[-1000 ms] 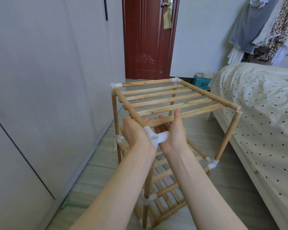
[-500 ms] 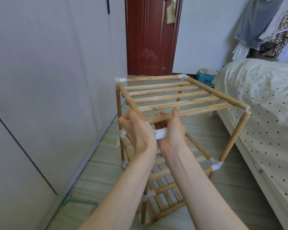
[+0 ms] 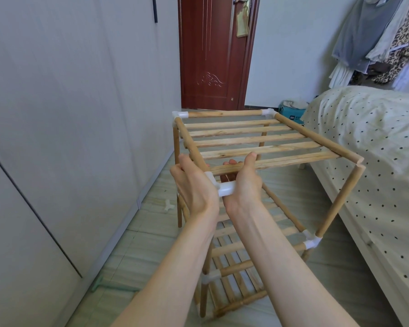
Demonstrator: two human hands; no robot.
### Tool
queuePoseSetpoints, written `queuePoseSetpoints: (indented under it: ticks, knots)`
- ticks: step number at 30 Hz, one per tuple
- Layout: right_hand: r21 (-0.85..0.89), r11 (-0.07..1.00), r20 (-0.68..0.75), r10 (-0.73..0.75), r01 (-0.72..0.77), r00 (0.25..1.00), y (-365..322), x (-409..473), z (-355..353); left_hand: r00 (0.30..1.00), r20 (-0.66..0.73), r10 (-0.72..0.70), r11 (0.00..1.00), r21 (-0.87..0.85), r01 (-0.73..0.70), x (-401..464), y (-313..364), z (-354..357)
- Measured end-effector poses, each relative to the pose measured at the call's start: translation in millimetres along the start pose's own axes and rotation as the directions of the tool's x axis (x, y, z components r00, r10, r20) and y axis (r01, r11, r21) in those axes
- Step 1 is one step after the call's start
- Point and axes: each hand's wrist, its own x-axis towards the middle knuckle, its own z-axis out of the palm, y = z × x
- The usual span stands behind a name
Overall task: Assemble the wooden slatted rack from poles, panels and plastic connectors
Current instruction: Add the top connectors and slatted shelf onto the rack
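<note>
Wooden slatted rack (image 3: 253, 147) stands on the floor between a grey wardrobe (image 3: 57, 114) and a dotted bed (image 3: 376, 142). Left hand (image 3: 195, 185) and right hand (image 3: 243, 182) both grip its near white corner connector (image 3: 224, 188). A loose connector (image 3: 168, 205) lies by the wardrobe.

Your arms stretched forward, wrists close together. Left hand (image 3: 194, 185) curled in grip, knuckles up. Right hand (image 3: 243, 182) curled in grip, thumb raised forward, fingers tucked underneath.

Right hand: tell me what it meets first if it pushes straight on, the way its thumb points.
Probably the nearest wooden slat of the top panel: the right hand already has its thumb against it. Depth is uncertain.
</note>
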Motion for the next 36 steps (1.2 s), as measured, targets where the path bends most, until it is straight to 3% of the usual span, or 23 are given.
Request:
queuePoseSetpoints:
  ticks: [4,8,13,16,18,20,23,27,30,33,36]
  knots:
    - [0.092,0.994,0.127,0.042,-0.054,0.991,-3.2,-5.2,-6.4,0.999,0.042,-0.014,0.999,0.036,0.013,3.0,0.4,-2.1]
    - [-0.082,0.997,0.201,0.019,-0.003,0.979,5.5,-15.8,-19.9,0.976,0.211,0.058,0.971,0.216,-0.104,7.6,0.8,-15.7]
    - [-0.444,0.871,0.174,-0.147,0.211,0.974,5.7,-31.8,-32.6,0.817,0.575,0.041,0.901,0.332,-0.279,18.5,7.2,-45.3]
    - [-0.496,0.804,0.308,-0.190,0.327,0.932,5.4,-40.6,-34.0,0.672,0.738,-0.066,0.826,0.418,-0.377,29.8,19.8,-63.3]
    - [-0.510,0.774,0.410,-0.165,0.376,0.897,5.0,-42.9,-32.5,0.572,0.804,-0.162,0.719,0.493,-0.490,40.2,23.9,-74.7]
    - [-0.495,0.797,0.474,-0.087,0.346,0.876,2.8,-40.9,-29.0,0.541,0.817,-0.200,0.600,0.539,-0.591,46.3,22.8,-79.9]
    - [-0.485,0.795,0.510,-0.081,0.364,0.856,2.6,-33.8,-30.1,0.575,0.814,-0.078,0.589,0.503,-0.633,51.5,18.5,-77.0]
    - [-0.600,0.616,0.521,-0.184,0.511,0.834,3.5,-17.2,-36.7,0.605,0.796,0.033,0.572,0.481,-0.664,66.8,3.3,-69.7]
    - [-0.662,0.469,0.560,-0.207,0.584,0.802,13.9,0.8,-42.2,0.629,0.768,0.123,0.615,0.439,-0.656,79.0,-6.8,-66.6]
    - [-0.779,0.120,0.603,-0.127,0.615,0.788,42.5,18.0,-59.4,0.653,0.717,0.244,0.583,0.430,-0.690,90.6,-13.6,-67.3]
    - [-0.790,-0.260,0.518,0.204,0.556,0.831,78.6,33.9,-91.3,0.658,0.714,0.242,0.528,0.472,-0.706,104.4,-22.8,-80.2]
